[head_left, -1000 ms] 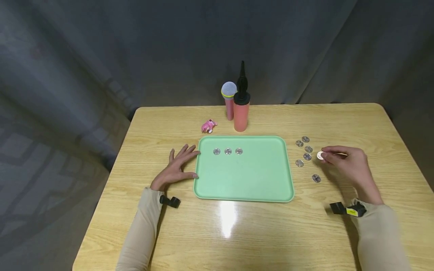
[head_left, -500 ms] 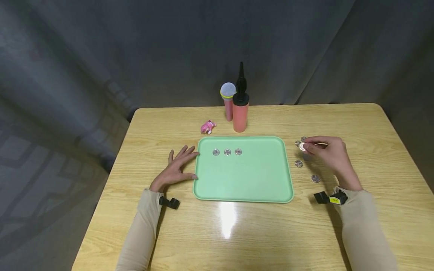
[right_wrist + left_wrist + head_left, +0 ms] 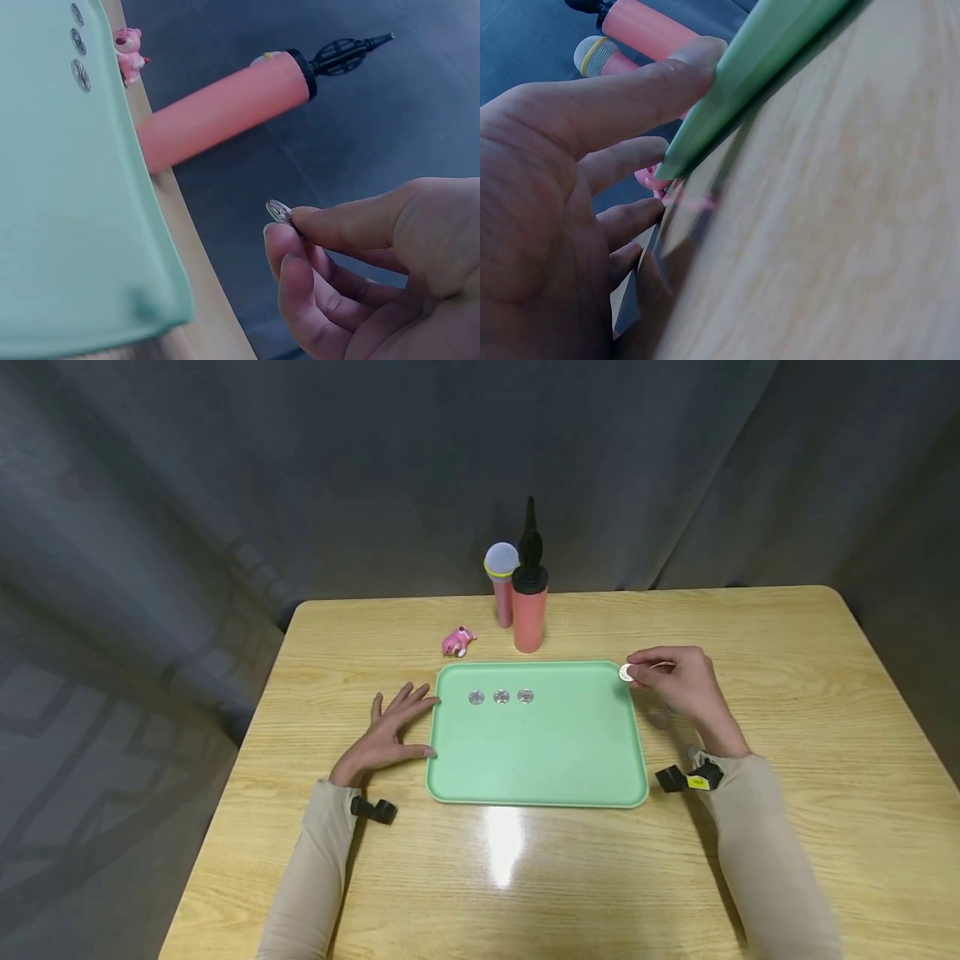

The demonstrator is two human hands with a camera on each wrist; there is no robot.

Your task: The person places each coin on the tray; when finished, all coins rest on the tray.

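My right hand pinches a silver coin between thumb and fingers, above the far right corner of the light green tray. The right wrist view shows that coin tilted at the fingertips. Three similar coins lie in a row inside the tray near its far edge, the middle coin among them. My left hand rests at the tray's left side, fingers spread, with thumb and index fingertip at the rim. Most loose coins on the table are hidden beneath my right hand and wrist.
Behind the tray stand a pink toy microphone and a pink hand pump with a black nozzle. A small pink toy figure lies to their left. The wooden table ends at a dark curtain.
My right hand has carried the coin leftward and away from me, from over the loose coins at the right to the tray's far right corner. The left hand has kept its place.
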